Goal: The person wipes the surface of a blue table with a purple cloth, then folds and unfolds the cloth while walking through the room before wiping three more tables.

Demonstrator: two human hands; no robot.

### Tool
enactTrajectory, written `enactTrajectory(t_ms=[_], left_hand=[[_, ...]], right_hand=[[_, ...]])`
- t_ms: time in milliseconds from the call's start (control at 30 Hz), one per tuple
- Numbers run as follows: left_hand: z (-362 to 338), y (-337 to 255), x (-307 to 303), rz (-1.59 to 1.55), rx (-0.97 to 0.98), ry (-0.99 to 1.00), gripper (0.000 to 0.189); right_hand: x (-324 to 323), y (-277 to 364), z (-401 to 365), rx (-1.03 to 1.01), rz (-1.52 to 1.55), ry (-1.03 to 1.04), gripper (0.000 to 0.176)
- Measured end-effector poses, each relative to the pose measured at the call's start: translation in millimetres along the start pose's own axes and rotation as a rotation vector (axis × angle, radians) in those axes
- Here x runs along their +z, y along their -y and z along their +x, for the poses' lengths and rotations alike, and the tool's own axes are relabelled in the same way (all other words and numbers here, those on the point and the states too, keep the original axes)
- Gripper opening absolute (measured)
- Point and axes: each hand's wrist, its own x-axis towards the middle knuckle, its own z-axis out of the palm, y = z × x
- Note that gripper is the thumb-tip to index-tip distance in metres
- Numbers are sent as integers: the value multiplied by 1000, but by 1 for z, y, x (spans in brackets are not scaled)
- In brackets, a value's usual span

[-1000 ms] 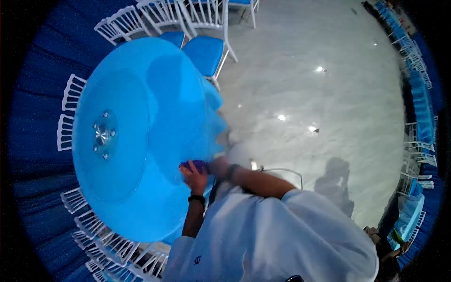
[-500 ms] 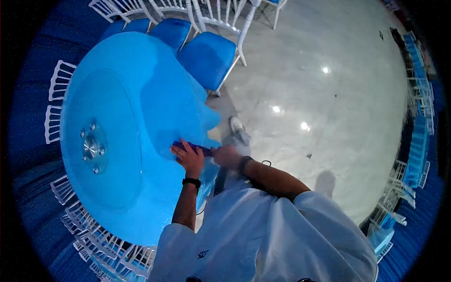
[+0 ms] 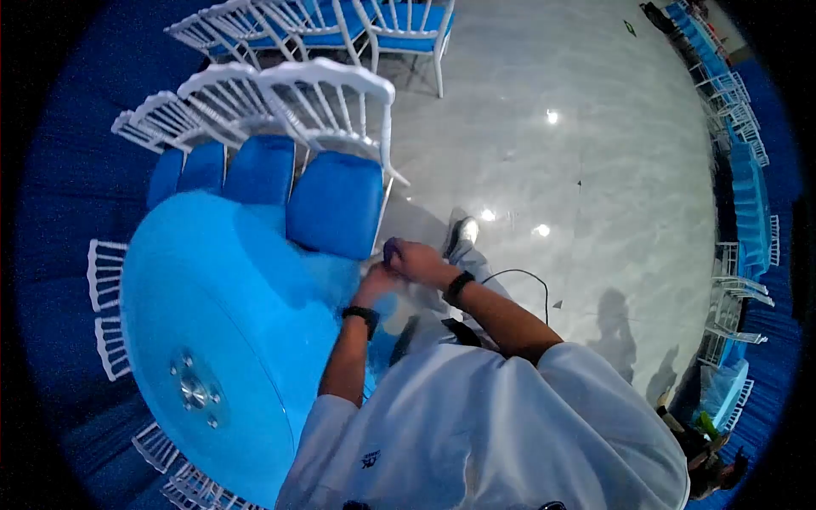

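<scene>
A small dark purple cloth point(image 3: 391, 249) shows bunched at the fingers of my right hand point(image 3: 419, 263), which is closed around it. My left hand point(image 3: 374, 285) is right beside it, its fingers curled in against the right hand and partly hidden by it. Both hands are in front of my body, just past the edge of the round table point(image 3: 272, 340) with its light blue cover. A round glass turntable with a metal hub point(image 3: 194, 393) lies on that table.
White chairs with blue seats point(image 3: 336, 204) line the table's far side, the closest one just beyond my hands. More white chairs point(image 3: 399, 30) stand behind them. A black cable point(image 3: 544, 293) curves over the shiny floor point(image 3: 510, 161) by my shoe point(image 3: 463, 234). Covered tables point(image 3: 750, 200) run along the right.
My left hand has left the tabletop, where it lay spread on the purple cloth, and joined my right hand at the table's edge. The cloth is now bunched up. The view has shifted.
</scene>
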Motion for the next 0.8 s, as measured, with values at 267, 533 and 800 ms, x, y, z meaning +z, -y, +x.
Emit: enactTrajectory(t_ms=[267, 533, 800], left_hand=[[125, -132, -36, -117, 144, -57, 41], [254, -255, -68, 178, 435, -92, 49], [386, -358, -59, -111, 527, 55, 41]], right_hand=[[-159, -51, 48, -5, 196, 34, 34], [-305, -61, 93, -318, -89, -66, 31], [-425, -121, 118, -73, 456, -195, 31]])
